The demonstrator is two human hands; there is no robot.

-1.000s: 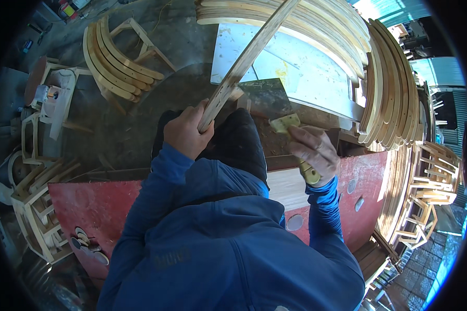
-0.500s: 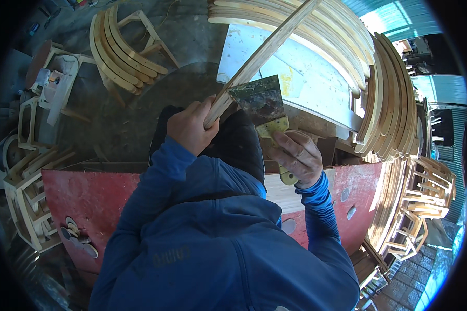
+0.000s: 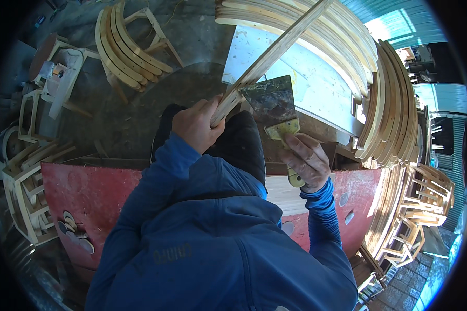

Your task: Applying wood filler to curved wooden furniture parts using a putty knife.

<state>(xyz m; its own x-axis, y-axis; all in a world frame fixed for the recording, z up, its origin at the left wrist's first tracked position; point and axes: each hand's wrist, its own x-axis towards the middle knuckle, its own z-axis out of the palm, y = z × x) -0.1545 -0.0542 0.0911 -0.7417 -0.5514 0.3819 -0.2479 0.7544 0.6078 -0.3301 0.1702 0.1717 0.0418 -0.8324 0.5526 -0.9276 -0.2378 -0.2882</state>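
My left hand (image 3: 196, 124) is wrapped round the near end of a long, pale wooden strip (image 3: 269, 61), which slants up and away to the right. In my right hand (image 3: 308, 159) is a wide putty knife with a yellow handle (image 3: 285, 129) and a broad, stained dark blade (image 3: 270, 98). A corner of the blade meets the strip, or lies very close to it, just beyond my left hand. Part of the handle is covered by my right fingers.
Beyond my hands stands a white-topped table (image 3: 316, 96) bearing stacked curved wooden pieces (image 3: 296, 23). More curved pieces (image 3: 392, 103) stack up at right, others (image 3: 122, 49) at far left. A red panel (image 3: 98, 194) lies close to me. Wooden frames (image 3: 28, 194) stand at left.
Both hands, the strip and the putty knife have shifted slightly to the right in the picture. My grip on each has stayed the same.
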